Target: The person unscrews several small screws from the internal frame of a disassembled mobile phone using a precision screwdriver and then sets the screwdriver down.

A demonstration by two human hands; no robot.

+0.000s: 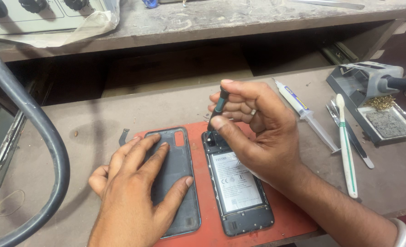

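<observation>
A slim dark screwdriver [219,106] is gripped in the right hand [258,132], pinched between the thumb and the curled fingers, with its upper end against the forefinger. The tool is held steeply, tilted slightly to the right at the top, and its tip is set on the far end of the opened phone [237,187], by the camera corner. The phone lies face down with its back removed, so that the battery with its white label is exposed; its right edge is partly covered by the right hand and wrist.

The left hand [136,192] is laid flat and spread open, palm down, on the detached back cover [178,183], which lies just left of the phone, inner side up. Nothing is clasped by this hand; the cover is only pressed by the fingers and palm, and much of its near left part is hidden beneath them.

Both phone and cover rest on a red mat [285,215] on the brown workbench [98,114]. A small dark flex strip [123,136] is seen on the bench just beyond the mat's far left corner. To the right of the right hand a syringe [306,114], a pair of tweezers [351,137] and a white toothbrush [347,151] are laid side by side, and farther right a soldering-iron stand [372,96] with brass wool and a sponge is placed. A thick black hose [38,123] curves down the left side of the scene.
</observation>
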